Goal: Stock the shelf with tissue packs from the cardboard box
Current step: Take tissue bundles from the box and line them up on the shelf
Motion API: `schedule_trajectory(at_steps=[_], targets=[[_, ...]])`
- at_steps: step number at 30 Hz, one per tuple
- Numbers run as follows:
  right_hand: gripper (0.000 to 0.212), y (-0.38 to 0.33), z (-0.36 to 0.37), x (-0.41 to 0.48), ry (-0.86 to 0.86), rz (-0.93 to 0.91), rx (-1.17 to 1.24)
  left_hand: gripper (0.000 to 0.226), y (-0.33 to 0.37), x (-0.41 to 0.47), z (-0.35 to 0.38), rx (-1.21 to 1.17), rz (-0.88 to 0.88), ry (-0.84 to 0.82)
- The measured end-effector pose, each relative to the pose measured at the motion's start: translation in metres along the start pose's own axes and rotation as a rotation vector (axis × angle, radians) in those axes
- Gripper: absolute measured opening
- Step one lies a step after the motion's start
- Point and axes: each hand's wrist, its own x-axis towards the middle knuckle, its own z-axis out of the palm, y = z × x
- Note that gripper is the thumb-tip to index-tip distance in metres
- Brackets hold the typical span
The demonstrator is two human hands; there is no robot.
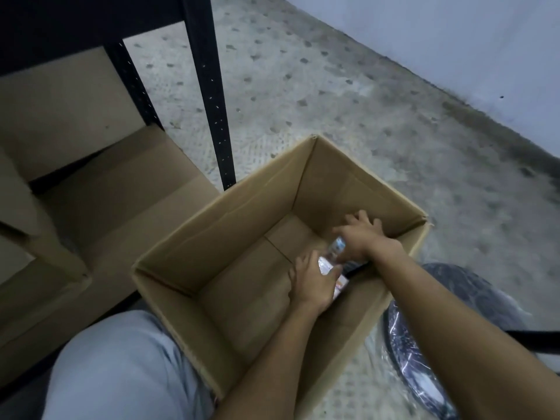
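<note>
Brown cardboard box (242,213) sits open on the concrete floor (333,86), right by the black shelf leg (212,101), and both hands are down in its far right corner. The left hand (313,283) has thumb and fingers curled round a shiny tissue pack (325,266). The right hand (360,237) lies over a second pack (338,245) with fingers splayed toward the box wall (too blurry to tell if it's actually gripping). More boxes (106,192) sit off to the left.

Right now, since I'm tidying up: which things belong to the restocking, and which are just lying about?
In use: open cardboard box, tissue packs, left hand, right hand, black shelf frame.
Lying about: cardboard boxes on the left, black plastic-wrapped object on the right.
</note>
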Motion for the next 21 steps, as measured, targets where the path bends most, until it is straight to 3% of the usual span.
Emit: schedule_trajectory(at_steps=[4,13,21], targets=[[0.068,-0.006,0.003,0.005,-0.048,-0.009,-0.080,0.047,-0.008,0.005,0.002,0.037,-0.070,0.071],[0.059,-0.012,0.003,0.011,-0.140,-0.052,0.013,0.066,-0.010,0.009,-0.002,0.067,-0.220,0.157],[0.055,-0.012,-0.002,0.007,-0.069,-0.026,0.078,0.034,-0.019,0.011,-0.019,-0.030,-0.253,0.167]])
